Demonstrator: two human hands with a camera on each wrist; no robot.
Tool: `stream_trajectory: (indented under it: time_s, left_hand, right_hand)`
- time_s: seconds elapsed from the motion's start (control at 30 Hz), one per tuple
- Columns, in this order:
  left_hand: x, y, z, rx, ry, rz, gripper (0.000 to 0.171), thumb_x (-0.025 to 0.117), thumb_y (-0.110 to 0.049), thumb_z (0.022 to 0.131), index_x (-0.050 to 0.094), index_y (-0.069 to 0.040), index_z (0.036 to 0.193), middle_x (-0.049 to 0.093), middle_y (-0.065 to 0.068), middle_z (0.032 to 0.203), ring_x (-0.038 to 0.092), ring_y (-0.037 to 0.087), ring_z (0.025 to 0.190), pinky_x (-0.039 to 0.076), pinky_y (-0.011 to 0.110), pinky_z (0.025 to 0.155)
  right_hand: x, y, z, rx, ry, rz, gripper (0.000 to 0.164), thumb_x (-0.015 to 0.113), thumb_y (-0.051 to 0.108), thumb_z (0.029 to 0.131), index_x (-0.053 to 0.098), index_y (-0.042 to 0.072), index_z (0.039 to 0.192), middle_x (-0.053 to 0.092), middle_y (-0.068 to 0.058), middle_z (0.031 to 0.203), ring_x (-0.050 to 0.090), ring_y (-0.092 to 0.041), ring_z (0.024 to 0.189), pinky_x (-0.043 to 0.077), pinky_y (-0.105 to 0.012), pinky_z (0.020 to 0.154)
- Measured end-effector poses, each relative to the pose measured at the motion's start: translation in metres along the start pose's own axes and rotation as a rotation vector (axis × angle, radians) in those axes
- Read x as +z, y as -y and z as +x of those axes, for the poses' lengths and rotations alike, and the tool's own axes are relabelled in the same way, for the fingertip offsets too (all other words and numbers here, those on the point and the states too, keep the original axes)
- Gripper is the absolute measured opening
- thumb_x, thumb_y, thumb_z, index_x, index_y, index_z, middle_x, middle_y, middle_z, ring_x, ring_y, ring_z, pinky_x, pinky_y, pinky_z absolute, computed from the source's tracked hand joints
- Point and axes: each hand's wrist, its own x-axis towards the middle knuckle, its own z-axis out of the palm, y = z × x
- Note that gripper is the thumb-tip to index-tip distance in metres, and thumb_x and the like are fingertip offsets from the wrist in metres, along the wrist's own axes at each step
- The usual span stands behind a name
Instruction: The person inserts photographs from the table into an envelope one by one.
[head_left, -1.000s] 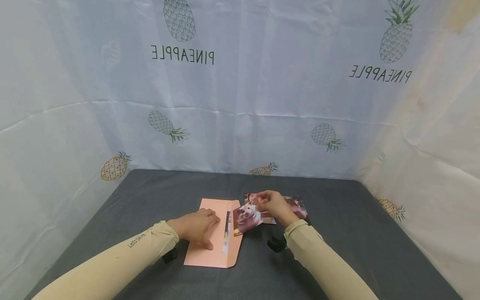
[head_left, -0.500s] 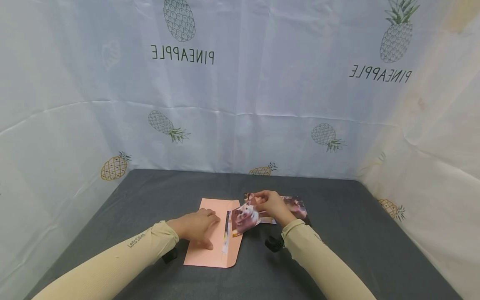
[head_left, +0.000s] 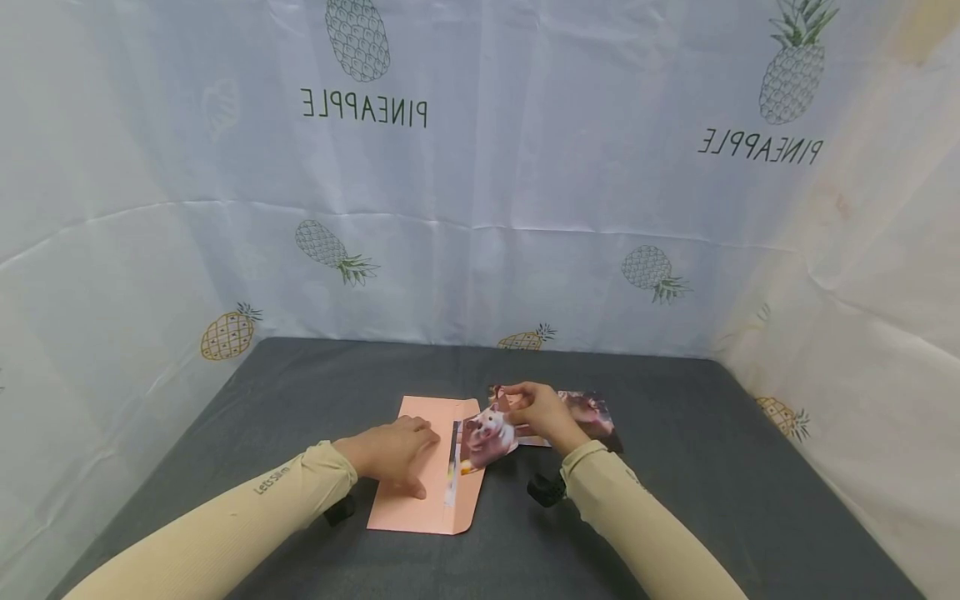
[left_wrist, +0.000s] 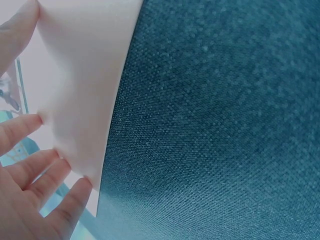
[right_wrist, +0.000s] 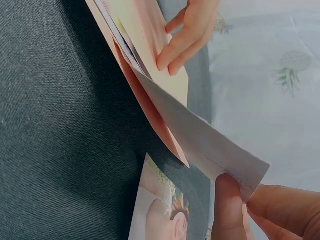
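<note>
A peach envelope [head_left: 427,518] lies on the dark table with its flap to the right. My left hand [head_left: 392,454] rests on it, fingers spread; in the left wrist view the fingertips press the paper [left_wrist: 82,95]. Edges of a picture [head_left: 452,482] show in the envelope's mouth. My right hand [head_left: 546,414] pinches a hamster photo [head_left: 486,437] by its right end between thumb and fingers. In the right wrist view the photo's white back [right_wrist: 200,137] faces the camera, and its far end meets the envelope's opening, above the flap [right_wrist: 162,127].
Another photo [head_left: 591,412] lies behind and right of my right hand, partly covered by it. Beside it is a photo of a person [right_wrist: 160,210], seen in the right wrist view. A white pineapple-print curtain [head_left: 480,167] hangs behind the table [head_left: 660,467].
My right hand has shifted slightly left with the hamster photo, whose left edge now comes over the envelope's mouth. The left hand and envelope have stayed in place.
</note>
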Motion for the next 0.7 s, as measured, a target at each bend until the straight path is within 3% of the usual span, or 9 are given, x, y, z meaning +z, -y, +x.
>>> stream_trajectory:
  time_s: [0.43, 0.7]
  left_hand:
    - [0.002, 0.002, 0.0, 0.023, -0.01, 0.011, 0.073, 0.083, -0.044, 0.07, 0.057, -0.007, 0.128, 0.053, 0.011, 0.132, 0.047, 0.027, 0.125, 0.043, 0.041, 0.104]
    - [-0.001, 0.0, -0.002, 0.032, -0.017, 0.001, 0.073, 0.083, -0.042, 0.069, 0.057, -0.006, 0.127, 0.053, 0.013, 0.132, 0.047, 0.028, 0.125, 0.043, 0.042, 0.103]
  right_hand:
    - [0.006, -0.01, -0.001, 0.019, -0.012, 0.04, 0.046, 0.07, -0.011, 0.078, 0.06, -0.003, 0.122, 0.06, -0.013, 0.088, 0.059, -0.014, 0.064, 0.058, -0.032, 0.06]
    - [0.012, -0.016, -0.002, 0.006, 0.035, 0.107, 0.046, 0.067, -0.013, 0.079, 0.056, -0.007, 0.123, 0.06, -0.011, 0.082, 0.059, -0.013, 0.061, 0.058, -0.032, 0.057]
